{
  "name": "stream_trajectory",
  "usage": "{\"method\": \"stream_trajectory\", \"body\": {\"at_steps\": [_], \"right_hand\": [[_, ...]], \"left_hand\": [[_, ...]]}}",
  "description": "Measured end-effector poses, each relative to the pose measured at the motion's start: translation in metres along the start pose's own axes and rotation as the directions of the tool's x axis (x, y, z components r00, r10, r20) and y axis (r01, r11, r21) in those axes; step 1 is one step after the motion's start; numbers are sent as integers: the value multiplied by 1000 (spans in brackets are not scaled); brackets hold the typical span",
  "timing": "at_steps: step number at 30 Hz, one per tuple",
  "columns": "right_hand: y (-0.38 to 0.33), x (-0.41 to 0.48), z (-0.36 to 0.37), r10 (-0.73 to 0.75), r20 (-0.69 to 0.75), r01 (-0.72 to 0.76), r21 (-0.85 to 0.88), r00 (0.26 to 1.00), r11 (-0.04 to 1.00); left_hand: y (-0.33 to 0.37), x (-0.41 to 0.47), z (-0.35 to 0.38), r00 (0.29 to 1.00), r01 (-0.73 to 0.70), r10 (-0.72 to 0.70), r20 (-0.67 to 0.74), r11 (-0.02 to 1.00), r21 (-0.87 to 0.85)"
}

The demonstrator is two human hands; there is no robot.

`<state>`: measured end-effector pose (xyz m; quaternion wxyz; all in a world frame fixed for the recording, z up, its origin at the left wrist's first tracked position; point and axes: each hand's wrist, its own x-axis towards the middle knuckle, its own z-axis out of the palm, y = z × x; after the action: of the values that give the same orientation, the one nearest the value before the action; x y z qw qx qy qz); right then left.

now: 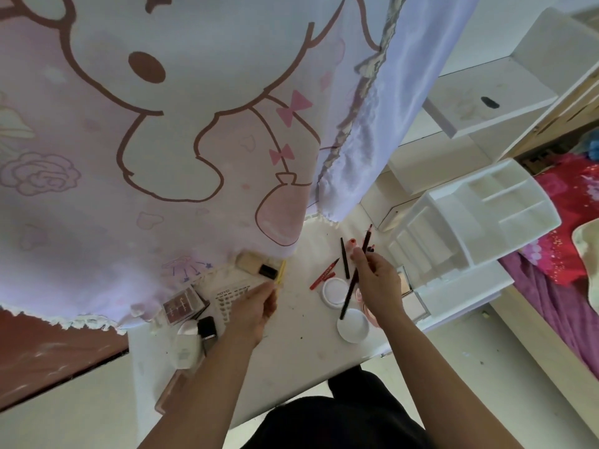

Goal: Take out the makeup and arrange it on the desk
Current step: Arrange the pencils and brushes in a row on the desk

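Observation:
My left hand (pixel 256 306) pinches a thin yellow pencil (pixel 281 268) over the white desk (pixel 291 358). My right hand (pixel 377 280) grips a long dark red makeup pencil (pixel 351 288), held tilted above two round white compacts (pixel 334 291) (pixel 354 326). A red liner pen (pixel 322 274) and a black pencil (pixel 344 257) lie on the desk just left of my right hand. At the left sit a beige bottle with a black cap (pixel 254 264), a brown eyeshadow palette (pixel 181 306), a white bottle (pixel 185 343) and a printed sticker sheet (pixel 228 301).
A white compartment organizer (pixel 470 218) stands at the desk's right end. A pink cartoon curtain (pixel 162 140) hangs over the desk's back and left. White shelves (pixel 486 102) rise behind; a bed with red bedding (pixel 564 222) lies to the right.

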<state>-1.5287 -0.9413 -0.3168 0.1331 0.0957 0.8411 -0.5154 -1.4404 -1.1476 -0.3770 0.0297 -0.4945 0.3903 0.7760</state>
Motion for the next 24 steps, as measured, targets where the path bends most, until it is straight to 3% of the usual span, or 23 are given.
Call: {"method": "stream_trajectory", "body": {"at_steps": [6, 8, 10, 13, 18, 20, 24], "right_hand": [[13, 32, 18, 5, 119, -10, 39, 993, 999], [20, 43, 27, -38, 157, 48, -60, 987, 997], [22, 54, 38, -43, 285, 104, -202, 958, 974], [27, 69, 54, 62, 454, 110, -342, 889, 933], [42, 70, 70, 93, 539, 194, -451, 837, 871], [49, 58, 73, 59, 562, 286, -505, 825, 815], [72, 30, 80, 78, 569, 302, -542, 819, 784]], "left_hand": [[-49, 20, 10, 993, 86, -80, -86, 994, 70], [-57, 29, 12, 987, 113, -104, -122, 991, 70], [-61, 36, 14, 981, 124, -112, -160, 990, 70], [-62, 43, 18, 976, 125, -119, -182, 992, 22], [-59, 48, 23, 973, 82, -101, -209, 992, -98], [-62, 49, 20, 964, 71, -74, -256, 997, -21], [-72, 52, 15, 945, 51, 88, -315, 912, 407]]}}
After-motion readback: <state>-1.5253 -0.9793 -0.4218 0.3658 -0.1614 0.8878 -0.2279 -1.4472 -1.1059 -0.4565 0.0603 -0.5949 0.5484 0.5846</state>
